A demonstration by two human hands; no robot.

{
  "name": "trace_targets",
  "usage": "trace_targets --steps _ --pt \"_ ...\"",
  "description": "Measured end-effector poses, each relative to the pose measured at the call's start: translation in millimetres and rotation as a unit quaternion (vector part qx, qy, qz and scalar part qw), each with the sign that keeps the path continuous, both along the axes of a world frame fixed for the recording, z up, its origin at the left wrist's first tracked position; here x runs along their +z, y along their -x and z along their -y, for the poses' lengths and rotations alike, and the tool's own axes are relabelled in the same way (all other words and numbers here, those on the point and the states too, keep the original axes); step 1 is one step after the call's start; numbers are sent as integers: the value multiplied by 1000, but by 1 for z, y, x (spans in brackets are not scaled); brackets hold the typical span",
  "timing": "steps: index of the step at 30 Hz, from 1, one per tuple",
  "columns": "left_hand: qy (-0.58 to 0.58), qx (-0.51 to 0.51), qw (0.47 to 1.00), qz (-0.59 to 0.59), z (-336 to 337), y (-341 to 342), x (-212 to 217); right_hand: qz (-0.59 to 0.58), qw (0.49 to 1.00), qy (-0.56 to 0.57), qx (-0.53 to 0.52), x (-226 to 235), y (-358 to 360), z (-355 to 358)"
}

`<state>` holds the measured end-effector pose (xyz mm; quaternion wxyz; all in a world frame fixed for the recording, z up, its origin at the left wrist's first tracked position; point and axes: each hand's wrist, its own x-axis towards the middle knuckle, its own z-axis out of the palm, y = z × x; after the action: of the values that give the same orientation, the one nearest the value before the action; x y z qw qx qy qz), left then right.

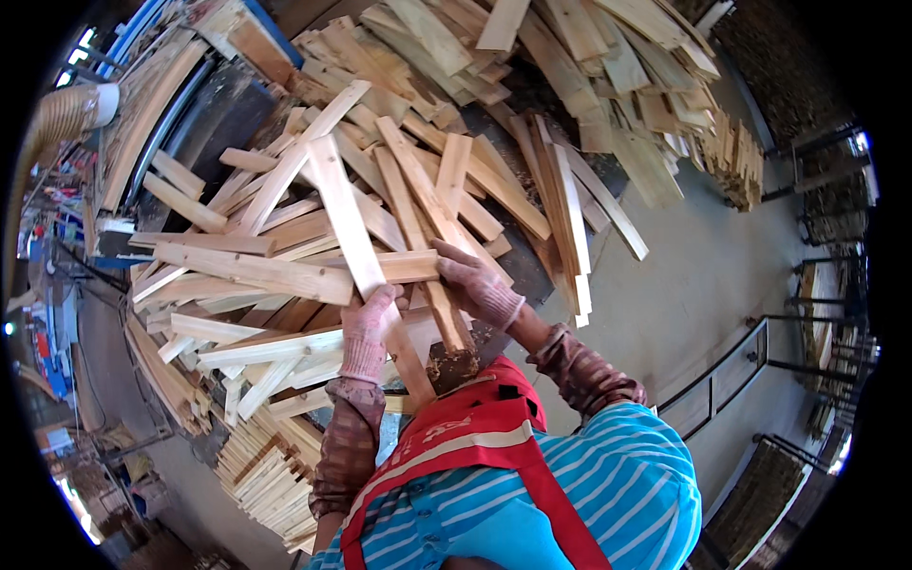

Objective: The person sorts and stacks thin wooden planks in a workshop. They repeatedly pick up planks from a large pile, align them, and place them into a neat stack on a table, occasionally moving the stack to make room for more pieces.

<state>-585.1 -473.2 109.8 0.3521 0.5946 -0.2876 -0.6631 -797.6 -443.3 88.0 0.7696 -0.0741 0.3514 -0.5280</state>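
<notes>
My left hand [366, 332], in a pale work glove, is closed round the edge of a long light wooden board [344, 214]. That board slants from the heap down toward my red apron [456, 423]. My right hand [480, 285], gloved too, is closed at the right end of a shorter wooden plank [404, 266], which passes by the long board. Its thumb side is partly hidden. Below the right hand, a darker rough-edged strip of wood [445, 318] points toward me. A loose heap of wooden boards [256, 271] lies crisscrossed around both hands.
Stacked boards [570, 57] rise at the far right, with long strips [570, 218] leaning beside them. Neat piles of short slats [271, 484] sit at the lower left. A machine with a dark roller [171, 123] and a ribbed hose [66, 119] stands at the far left. Metal rails [712, 380] are at right.
</notes>
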Motion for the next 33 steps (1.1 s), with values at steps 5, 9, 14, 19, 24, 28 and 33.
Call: trace_targets --steps 5,9,14,19,24,28,33 --pt "-34 -126 986 101 5 -16 0 -75 997 -4 0 -32 3 6" --pt "-46 -239 964 106 -20 -47 32 -545 826 136 53 -25 47 -5" --pt "-39 -188 980 48 -66 -105 47 -532 844 43 -52 -3 136 -26" --pt "52 -79 995 -1 -95 -144 54 -722 689 -50 24 -57 234 -30" --pt "89 132 987 -13 -98 -167 51 -865 487 -51 104 -157 318 -40" --pt "75 254 959 -104 -100 -162 50 -911 406 -59 29 -118 264 7" --pt "60 233 951 -192 -130 -138 39 -646 731 220 -10 -12 85 110"
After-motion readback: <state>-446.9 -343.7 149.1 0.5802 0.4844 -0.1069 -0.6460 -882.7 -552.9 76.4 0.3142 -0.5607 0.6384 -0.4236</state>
